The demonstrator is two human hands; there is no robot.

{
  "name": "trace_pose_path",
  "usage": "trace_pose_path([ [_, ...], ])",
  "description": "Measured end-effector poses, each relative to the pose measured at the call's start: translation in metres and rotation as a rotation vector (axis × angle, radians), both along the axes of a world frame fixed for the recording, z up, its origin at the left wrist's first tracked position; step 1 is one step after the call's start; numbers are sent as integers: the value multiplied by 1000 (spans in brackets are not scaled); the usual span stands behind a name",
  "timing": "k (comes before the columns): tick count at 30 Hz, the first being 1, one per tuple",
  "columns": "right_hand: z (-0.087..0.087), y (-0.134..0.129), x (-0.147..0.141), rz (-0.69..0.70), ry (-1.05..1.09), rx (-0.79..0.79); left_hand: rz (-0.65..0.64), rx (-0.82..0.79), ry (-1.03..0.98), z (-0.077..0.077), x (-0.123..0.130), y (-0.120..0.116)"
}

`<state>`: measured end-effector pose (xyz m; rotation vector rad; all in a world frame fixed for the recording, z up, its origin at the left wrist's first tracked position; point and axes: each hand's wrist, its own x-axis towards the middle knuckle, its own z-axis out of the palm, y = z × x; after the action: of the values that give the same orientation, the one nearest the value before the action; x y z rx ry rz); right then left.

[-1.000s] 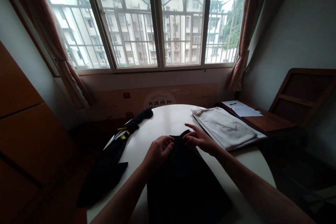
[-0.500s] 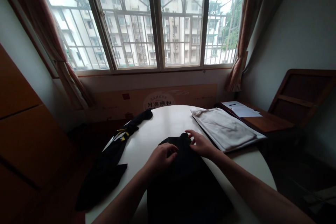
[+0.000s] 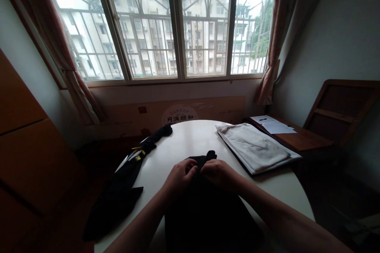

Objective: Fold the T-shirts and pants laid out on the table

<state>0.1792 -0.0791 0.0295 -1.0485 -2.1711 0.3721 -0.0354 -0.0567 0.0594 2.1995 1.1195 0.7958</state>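
A folded black garment [image 3: 208, 217] lies on the white round table [image 3: 175, 142] directly in front of me, too dark to show its exact kind. My left hand [image 3: 181, 174] rests at the upper left of this cloth, with loosely bent fingers and a gap between thumb and forefinger. Close beside it, my right hand [image 3: 219, 170] is closed on the cloth near its top end. A small piece of the black fabric stands up just beyond the right knuckles. The right fingertips are partly hidden.
More black clothing [image 3: 118, 193] with yellow bits drapes over the table's left edge. A stack of folded white cloth [image 3: 255, 146] lies at the right. Behind it, a wooden chair [image 3: 311, 138] holds papers [image 3: 274, 124] and a pen. A barred window is ahead.
My right hand has moved left and toward me, its fingers closing on the garment's top end, where the cloth is now bunched up. The left hand has shifted only slightly.
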Motion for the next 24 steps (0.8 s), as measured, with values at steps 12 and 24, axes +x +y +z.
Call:
trace_pose_path([
  [12, 13, -21, -11, 282, 13, 23, -138, -158, -264, -6, 2, 3],
  [24, 13, -8, 7, -5, 220, -45, -98, -249, -387, -8, 2, 8],
])
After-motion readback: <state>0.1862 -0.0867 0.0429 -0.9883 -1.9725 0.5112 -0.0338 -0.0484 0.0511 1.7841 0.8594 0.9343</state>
